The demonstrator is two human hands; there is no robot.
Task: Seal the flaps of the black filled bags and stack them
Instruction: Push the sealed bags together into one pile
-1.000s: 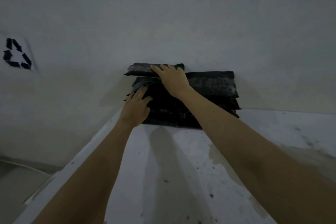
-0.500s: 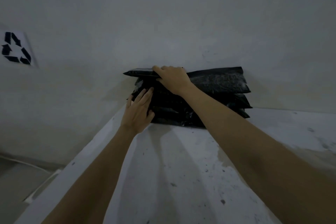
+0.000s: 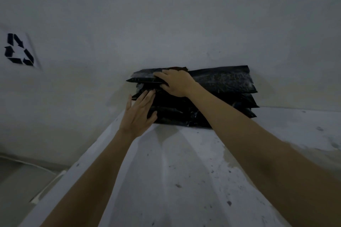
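Already several bags (image 3: 221, 83) are lying stacked at the tabletop's (image 3: 184, 171) far edge, against the wall (image 3: 166, 14). Right hand (image 3: 177, 83) is gripping the top bag's left end; left hand (image 3: 140, 114), fingers straight, is touching the stack's side. Sealing cannot be judged. White speckled tabletop, dim room, recycling sign (image 3: 18, 49) at left.

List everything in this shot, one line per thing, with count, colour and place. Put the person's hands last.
black filled bags: a stack, exact count unclear, black, on the table's far end against the wall
table: one, white and speckled, running from the near edge to the wall
wall: one, grey-white, behind the stack
recycling sign: one, black arrows on white, on the wall at left
left hand: one, fingers straight, against the stack's left end
right hand: one, on the top bag, thumb at its front edge
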